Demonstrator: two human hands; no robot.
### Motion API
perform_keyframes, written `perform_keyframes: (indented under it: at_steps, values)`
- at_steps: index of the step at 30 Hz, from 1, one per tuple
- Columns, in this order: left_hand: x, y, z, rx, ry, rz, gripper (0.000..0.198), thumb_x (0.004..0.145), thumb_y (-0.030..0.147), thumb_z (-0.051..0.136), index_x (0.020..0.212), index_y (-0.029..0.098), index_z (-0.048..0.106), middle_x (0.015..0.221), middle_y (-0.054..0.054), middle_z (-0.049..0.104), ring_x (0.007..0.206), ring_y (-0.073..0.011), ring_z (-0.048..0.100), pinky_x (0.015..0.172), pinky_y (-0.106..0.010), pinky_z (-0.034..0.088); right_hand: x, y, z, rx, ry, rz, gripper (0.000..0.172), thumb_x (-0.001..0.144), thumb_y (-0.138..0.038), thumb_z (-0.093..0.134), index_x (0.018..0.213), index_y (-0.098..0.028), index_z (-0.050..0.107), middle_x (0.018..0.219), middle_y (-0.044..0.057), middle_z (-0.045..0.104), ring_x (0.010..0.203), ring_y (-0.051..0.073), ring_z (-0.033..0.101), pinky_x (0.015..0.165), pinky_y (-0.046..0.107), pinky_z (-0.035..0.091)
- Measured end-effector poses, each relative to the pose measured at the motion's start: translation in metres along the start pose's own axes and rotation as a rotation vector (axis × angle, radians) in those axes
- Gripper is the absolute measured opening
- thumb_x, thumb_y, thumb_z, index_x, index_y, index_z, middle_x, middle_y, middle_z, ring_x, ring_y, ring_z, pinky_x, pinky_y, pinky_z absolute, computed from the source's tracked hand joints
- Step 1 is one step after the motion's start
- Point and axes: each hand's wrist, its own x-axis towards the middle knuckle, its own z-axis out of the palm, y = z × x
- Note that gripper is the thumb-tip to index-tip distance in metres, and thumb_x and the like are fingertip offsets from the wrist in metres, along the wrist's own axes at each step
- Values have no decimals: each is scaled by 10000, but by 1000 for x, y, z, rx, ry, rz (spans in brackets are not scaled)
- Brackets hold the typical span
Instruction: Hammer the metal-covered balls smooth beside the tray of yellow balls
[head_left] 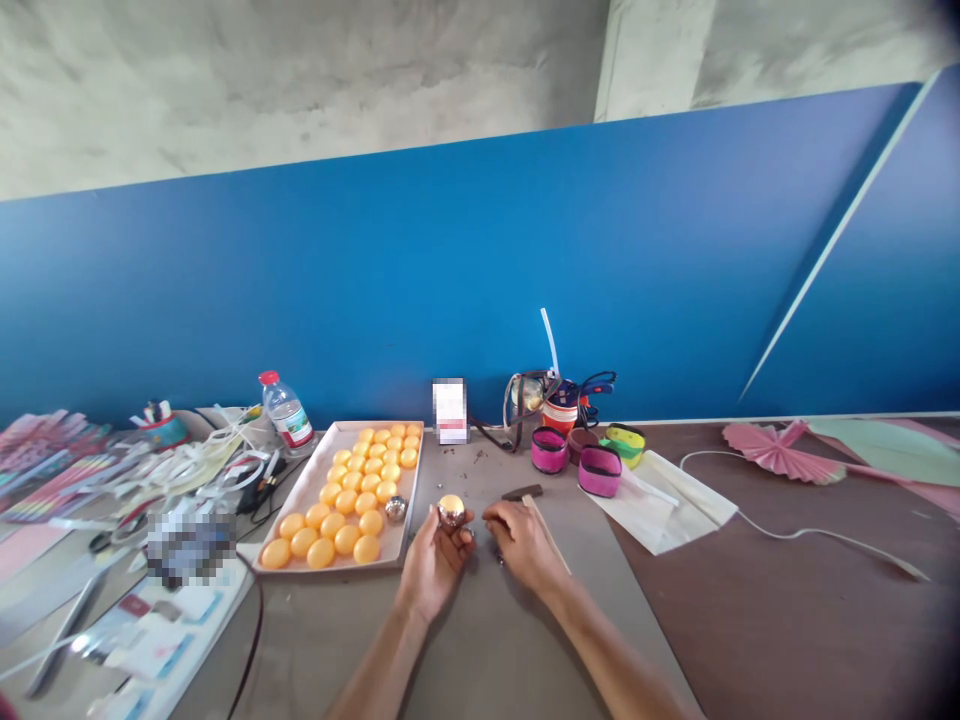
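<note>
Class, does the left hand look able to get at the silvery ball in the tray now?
Probably yes: only the low wall of the tray seems to stand between the left hand and the silvery ball, though the held ball may hamper grasping.

Bright, diffuse light; stretched, smeary edges and dark right-hand corners.

CAM: head | MOUNT: worn on head, above worktable [787, 620] | AXIS: forward and downward, facing blue partition [390, 270] | RANGE: close to left hand [433, 565] and right hand [521, 540], partition beyond | FIELD: wide, worktable below, concrete wall [300, 80] above
</note>
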Motion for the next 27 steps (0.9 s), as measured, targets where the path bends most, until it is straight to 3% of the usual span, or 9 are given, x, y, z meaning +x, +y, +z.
perform_keyframes:
  at_steps: [8,14,19,27]
  values:
    - [-3,2,5,-22,-2,-8,149,816,218,543,904,111,598,894,-118,675,606,-112,595,623,-247,505,6,18,12,514,-30,235,245,765,-305,465,895,-189,637,817,40,672,744,156,586,702,267,444]
    - [-3,3,6,-18,1,-10,127,792,178,574,886,100,608,870,-82,661,616,-98,592,635,-230,513,7,21,15,542,-41,262,187,729,-290,486,796,-182,623,731,16,640,650,133,534,601,239,413]
    - [-3,-1,4,32,1,-38,155,761,217,628,882,124,606,746,-33,631,587,-101,581,605,-226,495,6,8,8,568,-70,255,168,744,-320,484,770,-189,586,571,-32,500,533,105,442,523,222,348]
    - [-3,-8,1,139,-27,-22,226,742,243,653,941,146,604,748,-28,630,623,-124,593,617,-244,473,5,1,5,612,-108,293,163,736,-324,489,779,-191,573,543,-49,459,496,93,407,493,211,310]
